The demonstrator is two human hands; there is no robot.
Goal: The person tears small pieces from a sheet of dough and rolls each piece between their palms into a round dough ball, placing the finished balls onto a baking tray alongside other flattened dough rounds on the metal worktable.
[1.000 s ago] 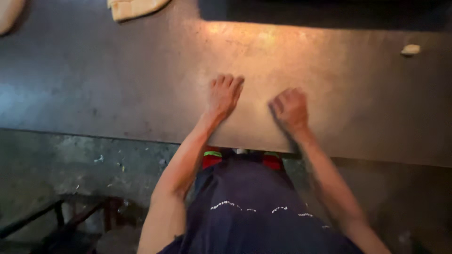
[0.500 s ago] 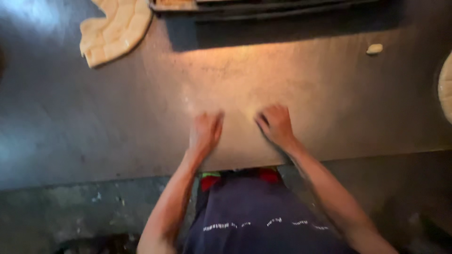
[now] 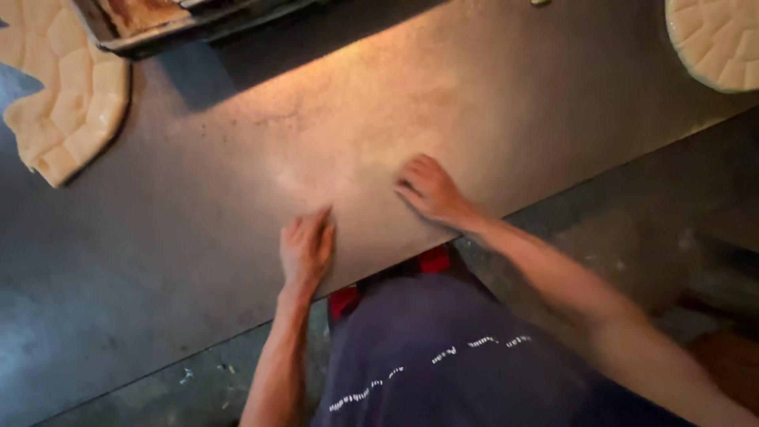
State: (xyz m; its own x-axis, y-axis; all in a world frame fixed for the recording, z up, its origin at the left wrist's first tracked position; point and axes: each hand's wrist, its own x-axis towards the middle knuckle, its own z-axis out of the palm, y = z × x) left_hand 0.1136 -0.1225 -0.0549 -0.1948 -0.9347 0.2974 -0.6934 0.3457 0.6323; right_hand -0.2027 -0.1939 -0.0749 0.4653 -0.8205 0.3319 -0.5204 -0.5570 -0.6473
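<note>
Left hand: the left hand (image 3: 306, 249) lay palm down on the bare metal desk (image 3: 182, 229), just left of the frame's centre, fingers together and stretched flat; its grip was released and grasped nothing.
Right hand: the right hand (image 3: 431, 190) rested on the desk a little right of centre, near the front edge, fingers loosely curled against the surface; its grip was slack, with nothing in it.
Between the hands: a lit, dusty patch of the desk, nothing lying on it; the hands were near each other but apart.
Left dough: a flat, pale dough sheet (image 3: 59, 87) scored into cells lay at the upper left of the frame, well apart from both hands.
Right dough: a round scored dough disc (image 3: 715, 39) sat at the upper right corner, cut by the frame edge.
Tray: a dark metal tray (image 3: 170, 20) stood at the top left, just beside the dough sheet; whether they touched could not be told.
Body: dark apron (image 3: 443, 356) at the lower centre.
</note>
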